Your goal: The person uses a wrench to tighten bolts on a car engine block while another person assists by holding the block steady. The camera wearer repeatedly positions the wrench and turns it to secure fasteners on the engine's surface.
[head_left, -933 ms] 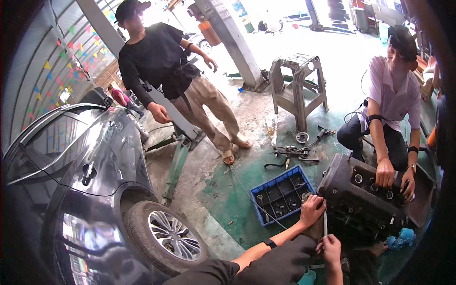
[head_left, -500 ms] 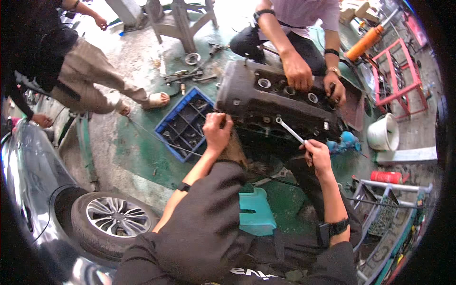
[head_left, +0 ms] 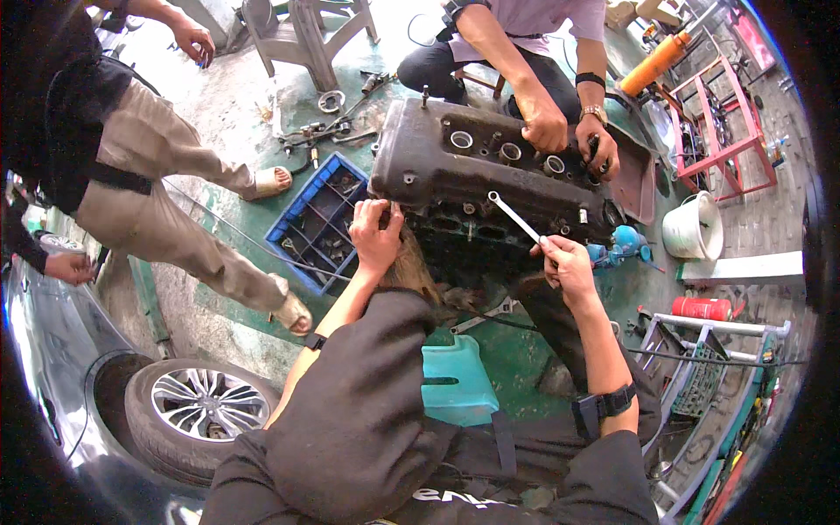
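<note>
My right hand [head_left: 570, 264] is closed on the lower end of a silver wrench [head_left: 516, 217]. The wrench slants up and left across the side of a dark engine [head_left: 420, 144], its ring end close to a bolt there; I cannot tell whether it touches. At the engine's left corner my left hand [head_left: 376, 236] has its fingers curled together, and whatever they pinch is hidden. Across from me a co-worker's fist [head_left: 546, 124] is over the engine's top cover, which has several round holes. Their other hand [head_left: 598, 156] grips a small dark thing.
A blue divided tray [head_left: 308, 229] of small parts lies left of the engine. Under me stands a turquoise stool [head_left: 459, 381]. A car wheel [head_left: 210, 404] is at lower left, a person's sandalled foot [head_left: 292, 306] nearby. At right are a white bucket [head_left: 693, 229] and a red cylinder [head_left: 702, 308].
The person at left has stepped, with a second foot now showing nearer the tray. The whole view has shifted slightly. My hands keep about the same places on the engine and wrench.
</note>
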A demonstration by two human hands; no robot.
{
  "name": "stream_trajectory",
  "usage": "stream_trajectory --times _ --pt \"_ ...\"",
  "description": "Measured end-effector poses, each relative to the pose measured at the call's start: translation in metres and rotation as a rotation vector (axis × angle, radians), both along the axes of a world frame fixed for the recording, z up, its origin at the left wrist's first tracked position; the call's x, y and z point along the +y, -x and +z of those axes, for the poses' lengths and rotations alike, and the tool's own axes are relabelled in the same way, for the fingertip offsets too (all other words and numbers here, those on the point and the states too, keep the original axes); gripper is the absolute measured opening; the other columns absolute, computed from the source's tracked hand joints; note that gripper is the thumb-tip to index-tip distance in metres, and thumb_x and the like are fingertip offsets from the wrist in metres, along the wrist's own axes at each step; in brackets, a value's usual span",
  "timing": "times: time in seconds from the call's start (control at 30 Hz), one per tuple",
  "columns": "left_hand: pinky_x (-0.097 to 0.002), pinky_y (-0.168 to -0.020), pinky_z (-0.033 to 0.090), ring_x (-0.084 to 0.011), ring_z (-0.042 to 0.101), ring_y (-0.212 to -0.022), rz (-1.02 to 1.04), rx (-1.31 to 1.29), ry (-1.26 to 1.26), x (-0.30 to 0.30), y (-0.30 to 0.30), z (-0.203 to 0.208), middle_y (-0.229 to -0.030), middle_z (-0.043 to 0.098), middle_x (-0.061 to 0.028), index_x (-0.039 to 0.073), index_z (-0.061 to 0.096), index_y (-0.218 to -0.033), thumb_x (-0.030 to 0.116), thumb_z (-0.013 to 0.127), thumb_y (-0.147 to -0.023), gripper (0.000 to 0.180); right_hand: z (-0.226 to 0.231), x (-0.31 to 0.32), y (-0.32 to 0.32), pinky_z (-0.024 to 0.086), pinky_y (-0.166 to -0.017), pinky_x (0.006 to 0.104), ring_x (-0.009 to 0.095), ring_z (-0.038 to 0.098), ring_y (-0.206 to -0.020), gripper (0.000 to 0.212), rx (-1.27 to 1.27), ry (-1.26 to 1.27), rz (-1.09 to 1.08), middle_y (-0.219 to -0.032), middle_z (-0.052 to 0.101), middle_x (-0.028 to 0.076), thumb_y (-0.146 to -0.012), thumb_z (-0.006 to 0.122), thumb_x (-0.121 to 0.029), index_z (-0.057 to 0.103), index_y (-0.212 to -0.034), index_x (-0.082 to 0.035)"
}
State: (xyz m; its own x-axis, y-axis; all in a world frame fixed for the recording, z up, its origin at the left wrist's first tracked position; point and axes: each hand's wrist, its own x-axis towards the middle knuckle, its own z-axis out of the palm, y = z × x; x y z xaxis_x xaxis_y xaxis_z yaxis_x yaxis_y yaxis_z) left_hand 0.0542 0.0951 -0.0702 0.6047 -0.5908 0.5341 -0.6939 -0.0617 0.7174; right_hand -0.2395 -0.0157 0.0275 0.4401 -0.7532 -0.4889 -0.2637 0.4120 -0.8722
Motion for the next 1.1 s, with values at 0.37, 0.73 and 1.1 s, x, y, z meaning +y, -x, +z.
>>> stream_trajectory --times 0.37,0.73,1.1 --pt "-0.0388 -0.060 0.044 -0.0293 0.054 -0.068 -0.028 0.012 0.010 0.001 -0.001 0.000 -0.075 0.055 -0.0117 0.003 0.057 -0.084 0.008 0.067 -0.079 0.013 0.002 0.011 -0.009 0.023 -0.034 0.0222 0.005 0.030 -0.036 0.029 0.059 -0.041 -0.015 -0.047 0.039 -0.004 -0.096 0.054 -0.023 0.062 -0.079 -0.001" --pt "-0.0341 -0.063 0.046 -0.0224 0.054 -0.070 0.000 0.081 0.026 0.001 0.001 -0.012 -0.081 0.057 -0.0107 0.000 0.061 -0.087 0.008 0.067 -0.082 0.012 -0.017 0.088 -0.090 0.043 -0.046 0.0298 0.014 0.055 -0.052 0.017 -0.303 -0.261 -0.178 -0.066 0.056 0.003 -0.093 0.053 -0.014 0.057 -0.082 -0.002" --pt "-0.0303 -0.068 0.047 -0.0210 0.057 -0.079 -0.086 0.132 0.016 0.003 -0.003 -0.024 -0.085 0.056 -0.0079 0.002 0.060 -0.096 0.007 0.067 -0.079 0.019 -0.001 0.041 -0.178 0.052 -0.068 0.0342 0.021 0.065 -0.078 0.028 -1.054 -0.756 -0.112 -0.098 0.068 0.010 -0.099 0.045 -0.028 0.061 -0.101 -0.004"
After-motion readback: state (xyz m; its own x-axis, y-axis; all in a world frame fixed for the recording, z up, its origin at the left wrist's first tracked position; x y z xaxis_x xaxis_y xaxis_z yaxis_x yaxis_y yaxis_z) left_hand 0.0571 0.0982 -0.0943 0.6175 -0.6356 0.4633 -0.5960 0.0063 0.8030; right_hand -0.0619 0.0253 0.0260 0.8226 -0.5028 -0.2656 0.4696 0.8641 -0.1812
